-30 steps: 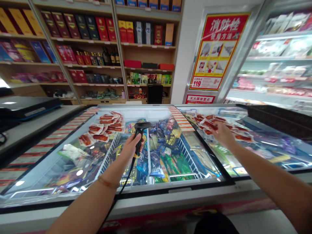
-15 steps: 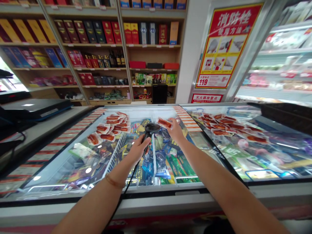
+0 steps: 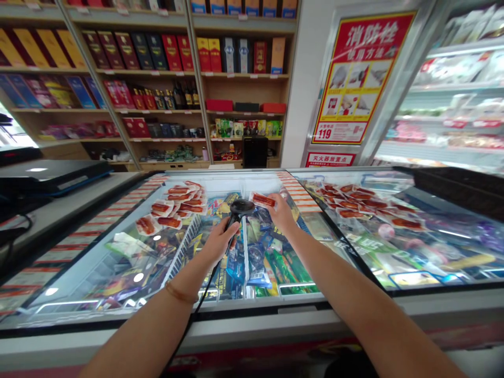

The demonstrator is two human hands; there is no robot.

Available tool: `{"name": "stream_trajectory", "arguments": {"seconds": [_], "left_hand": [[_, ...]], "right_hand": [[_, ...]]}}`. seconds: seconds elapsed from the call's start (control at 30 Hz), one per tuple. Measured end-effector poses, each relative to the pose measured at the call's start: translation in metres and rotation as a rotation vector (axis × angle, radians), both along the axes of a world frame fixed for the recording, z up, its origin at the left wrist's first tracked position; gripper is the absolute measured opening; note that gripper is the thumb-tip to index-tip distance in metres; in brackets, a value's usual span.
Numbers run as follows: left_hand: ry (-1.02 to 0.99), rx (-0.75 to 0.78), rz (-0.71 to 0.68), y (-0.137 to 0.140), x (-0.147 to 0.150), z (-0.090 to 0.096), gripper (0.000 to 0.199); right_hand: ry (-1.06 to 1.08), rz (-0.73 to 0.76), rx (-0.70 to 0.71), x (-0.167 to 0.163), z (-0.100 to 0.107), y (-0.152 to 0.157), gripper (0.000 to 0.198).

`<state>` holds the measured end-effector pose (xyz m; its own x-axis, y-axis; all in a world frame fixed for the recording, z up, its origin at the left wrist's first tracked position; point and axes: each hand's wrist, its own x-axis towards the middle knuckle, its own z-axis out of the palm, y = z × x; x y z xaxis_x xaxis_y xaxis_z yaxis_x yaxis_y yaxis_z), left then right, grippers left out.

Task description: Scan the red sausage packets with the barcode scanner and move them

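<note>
My left hand [image 3: 221,237] is wrapped round the handle of a black barcode scanner [image 3: 241,207], whose cable trails down past my forearm. Pinched in my right hand [image 3: 280,211] is a clear vacuum packet of reddish-brown meat [image 3: 262,199], too small to name more exactly. The packet is just right of the scanner's head, above the freezer's glass top. Similar packets lie in a pile [image 3: 183,198] on the glass to the left. Another group of packets [image 3: 360,202] is spread over the glass to the right.
Beneath the glass of the chest freezer [image 3: 252,326] are wire baskets with colourful frozen packages. A black flat device [image 3: 55,176] stands on the counter at left. Shelves of boxes and bottles [image 3: 145,52] line the back, beside a red and yellow poster [image 3: 360,79].
The view has shifted slightly, so everything sits a little further left. Both hands keep their hold, and the packet and scanner head remain close together.
</note>
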<state>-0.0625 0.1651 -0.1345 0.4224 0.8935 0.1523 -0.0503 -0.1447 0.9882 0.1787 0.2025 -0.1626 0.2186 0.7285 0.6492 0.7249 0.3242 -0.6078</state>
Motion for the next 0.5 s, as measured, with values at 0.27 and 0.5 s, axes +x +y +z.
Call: {"name": "stream_trajectory", "arguments": {"seconds": [0.27, 0.5], "left_hand": [[0.005, 0.028, -0.019, -0.0023, -0.0012, 0.002, 0.041], [-0.024, -0.027, 0.034, -0.0033, 0.0021, 0.0021, 0.045]], "right_hand": [[-0.014, 0.016, 0.039, 0.0006, -0.0024, 0.0012, 0.026], [-0.021, -0.033, 0.048, 0.0051, -0.0044, 0.0054, 0.029]]}}
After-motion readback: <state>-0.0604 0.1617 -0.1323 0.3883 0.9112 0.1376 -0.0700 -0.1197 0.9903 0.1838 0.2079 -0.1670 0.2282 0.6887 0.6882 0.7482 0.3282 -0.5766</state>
